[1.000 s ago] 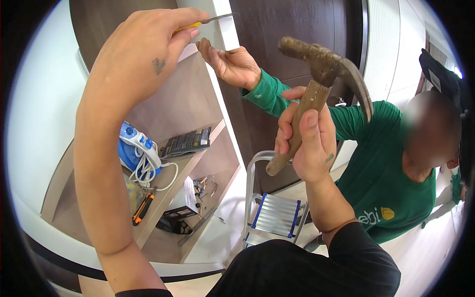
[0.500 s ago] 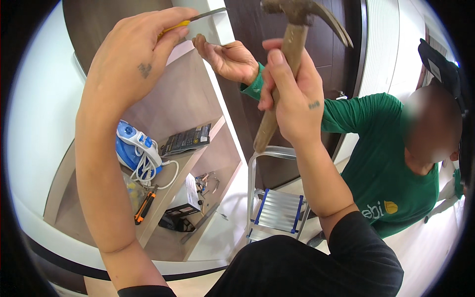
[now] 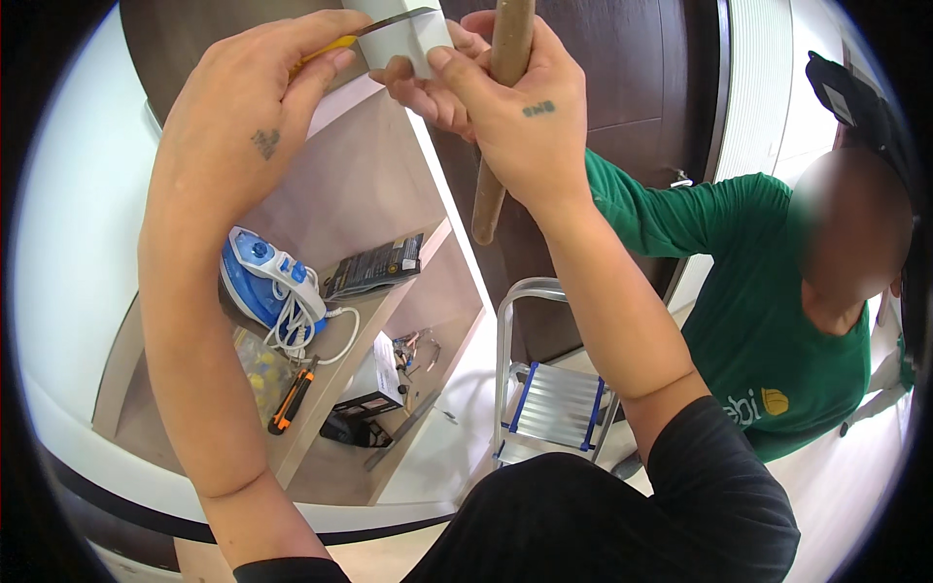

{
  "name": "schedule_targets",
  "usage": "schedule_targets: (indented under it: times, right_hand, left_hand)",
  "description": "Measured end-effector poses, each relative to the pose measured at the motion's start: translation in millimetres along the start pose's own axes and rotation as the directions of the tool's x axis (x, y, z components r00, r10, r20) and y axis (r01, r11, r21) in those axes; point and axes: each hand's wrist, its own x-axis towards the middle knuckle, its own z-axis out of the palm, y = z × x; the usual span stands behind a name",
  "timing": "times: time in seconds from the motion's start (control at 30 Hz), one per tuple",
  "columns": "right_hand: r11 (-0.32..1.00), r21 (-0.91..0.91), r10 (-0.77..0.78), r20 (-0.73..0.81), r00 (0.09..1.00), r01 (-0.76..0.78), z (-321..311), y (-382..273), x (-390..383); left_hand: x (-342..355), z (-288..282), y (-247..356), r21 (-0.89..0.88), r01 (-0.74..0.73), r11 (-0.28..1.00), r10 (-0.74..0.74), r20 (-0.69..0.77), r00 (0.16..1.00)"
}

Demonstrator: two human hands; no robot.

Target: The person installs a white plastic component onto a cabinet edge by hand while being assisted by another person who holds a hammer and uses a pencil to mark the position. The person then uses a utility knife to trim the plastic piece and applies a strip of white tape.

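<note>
My left hand, raised at the upper left, pinches a tool with a yellow handle and a narrow dark blade that points right; its exact kind is unclear. Wrapped around the wooden handle of a hammer is my right hand, its thumb stretched toward the blade's tip. The hammer's head lies beyond the top edge. Just left of my right hand, and partly behind it, is a co-worker's hand with curled fingers, close under the blade at the top of the shelf unit.
Below, the shelf unit holds a blue and white iron, a black packet, an orange and black cutter and a box. A step ladder stands right of it. A person in green is at the right, before a dark door.
My right hand has moved up and left with the hammer, taking its head out of view. It now overlaps the co-worker's hand. My left hand has shifted slightly left with the yellow-handled tool.
</note>
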Motion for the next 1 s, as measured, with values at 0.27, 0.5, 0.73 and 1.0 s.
schedule_targets:
  times: [0.27,0.5,0.73,1.0]
  right_hand:
    - [0.970,0.218,0.108,0.028,0.994,-0.111,6.6,-11.3,0.8]
    - [0.985,-0.172,0.002,0.028,1.000,0.003,-12.9,-25.6,-37.6]
    - [0.964,-0.255,-0.060,0.093,0.994,0.082,-20.0,-33.0,-48.8]
    - [0.935,-0.348,-0.036,0.087,0.996,0.064,-21.9,-26.5,-42.6]
  left_hand:
    - [-3.4,-0.8,0.8,0.027,-0.041,0.999,0.042,-0.024,0.999]
    - [-5.1,1.5,-2.4,0.060,-0.065,0.996,0.068,-0.056,0.996]
    - [2.0,-7.3,13.4,0.148,-0.071,0.987,0.075,-0.026,0.997]
    - [-2.9,-2.9,16.2,0.211,-0.040,0.977,0.056,-0.074,0.996]
